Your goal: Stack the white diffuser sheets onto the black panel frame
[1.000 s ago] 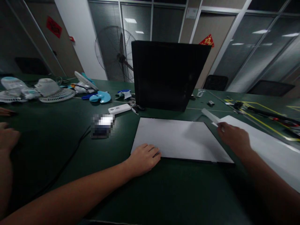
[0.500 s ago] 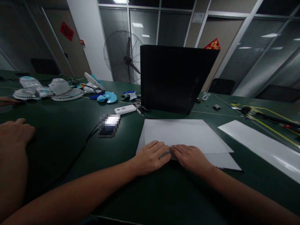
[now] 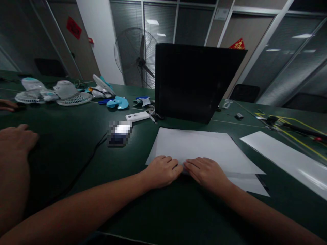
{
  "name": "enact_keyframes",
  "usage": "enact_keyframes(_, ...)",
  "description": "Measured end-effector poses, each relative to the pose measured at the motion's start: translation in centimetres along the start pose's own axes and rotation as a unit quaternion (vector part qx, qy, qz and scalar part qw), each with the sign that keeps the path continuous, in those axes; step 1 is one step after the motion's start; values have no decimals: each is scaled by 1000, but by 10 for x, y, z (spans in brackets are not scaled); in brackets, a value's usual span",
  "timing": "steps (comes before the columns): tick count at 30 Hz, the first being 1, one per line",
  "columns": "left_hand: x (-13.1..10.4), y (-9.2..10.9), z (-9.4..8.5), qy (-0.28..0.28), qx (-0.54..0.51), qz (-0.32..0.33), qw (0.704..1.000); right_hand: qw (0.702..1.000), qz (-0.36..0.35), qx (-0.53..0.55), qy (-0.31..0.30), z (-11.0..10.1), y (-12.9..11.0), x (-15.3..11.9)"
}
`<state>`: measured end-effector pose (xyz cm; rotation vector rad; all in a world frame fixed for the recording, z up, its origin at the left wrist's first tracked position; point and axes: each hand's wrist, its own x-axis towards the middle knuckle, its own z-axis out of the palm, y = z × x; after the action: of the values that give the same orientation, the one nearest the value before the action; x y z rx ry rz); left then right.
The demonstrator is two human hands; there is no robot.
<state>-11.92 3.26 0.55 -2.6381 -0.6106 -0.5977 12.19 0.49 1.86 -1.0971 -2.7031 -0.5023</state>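
White sheets point(image 3: 194, 144) lie stacked and slightly askew on the dark green table, with a dark edge showing under them at the right. My left hand point(image 3: 163, 171) is closed on their near edge, fingers curled over the top sheet. Close beside it, my right hand point(image 3: 205, 170) pinches the same edge, its fingers pressed together over the paper. The fingertips nearly meet, and what lies beneath them is hidden. A second white sheet point(image 3: 255, 182) sticks out under the top one at the near right corner.
A large black box-like panel point(image 3: 196, 83) stands behind the sheets. Right of them lies a long glossy white strip point(image 3: 283, 156). At left are a blurred-out device point(image 3: 120, 134) with a cable, a white stick-shaped gadget point(image 3: 138, 116), fan parts point(image 3: 74, 97) and another person's hand point(image 3: 19, 139).
The sheets' near edge has shifted toward me, and the top sheet's right corner has moved right and nearer. My left fingers are curled more tightly. The view has tilted slightly.
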Motion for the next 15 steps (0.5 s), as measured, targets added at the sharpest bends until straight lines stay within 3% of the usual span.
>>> enact_keyframes(5, 0, -1, 0, -19, -17, -4, 1000, 995, -10, 86, -43, -3, 3, -3)
enact_keyframes(9, 3, -10, -2, -75, -29, 13, 997, 991, -1, 113, -67, -1, 8, -9)
enact_keyframes(13, 4, -24, -5, -79, -87, -94, 989, 985, 25, 146, -90, -3, 24, -18)
enact_keyframes(15, 2, -32, -4, -72, -102, -183, 975, 983, 91, 140, -81, -6, 43, -27)
